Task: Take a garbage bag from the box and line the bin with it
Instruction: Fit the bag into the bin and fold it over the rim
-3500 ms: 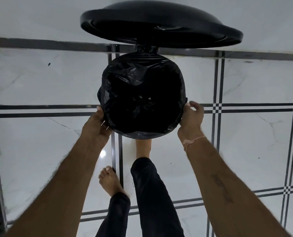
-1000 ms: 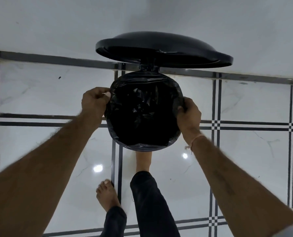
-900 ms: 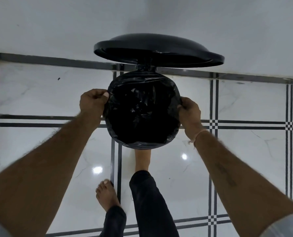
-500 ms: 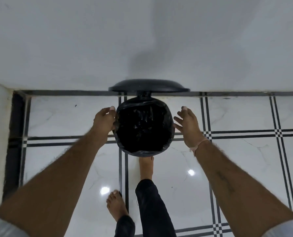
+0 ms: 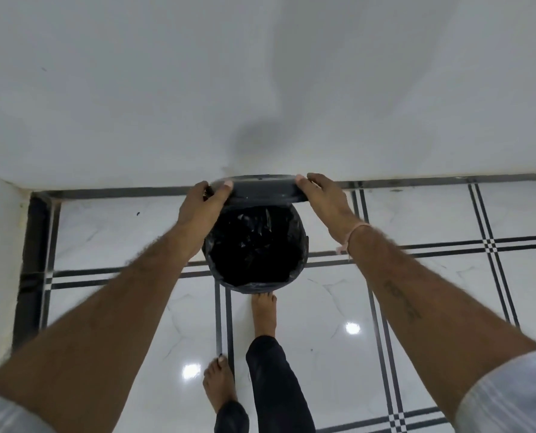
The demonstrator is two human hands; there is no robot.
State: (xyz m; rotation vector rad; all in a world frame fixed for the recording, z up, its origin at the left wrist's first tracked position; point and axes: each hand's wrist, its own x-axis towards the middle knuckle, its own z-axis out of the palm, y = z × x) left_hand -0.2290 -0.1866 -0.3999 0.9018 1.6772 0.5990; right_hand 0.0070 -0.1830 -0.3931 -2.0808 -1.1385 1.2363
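While one bag (image 5: 255,245) sits inside, left hand (image 5: 201,207), right hand (image 5: 326,198) grip one bin lid (image 5: 265,190).

The bag (image 5: 254,245) is thin, crinkled plastic with a wet-looking gloss, while the lid (image 5: 263,190) at its twelve o'clock looks like smooth, duller plastic. The floor (image 5: 119,232) is polished, marble-veined tile mirroring lamp spots. The wall (image 5: 260,89) is matt white, and the trouser leg (image 5: 273,379) at six o'clock is dark cloth.

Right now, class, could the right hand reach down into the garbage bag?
Probably yes. The right hand grips one end of the raised lid, and the mouth of the garbage bag lies open just below it, nothing across; it would only need to release the lid first.
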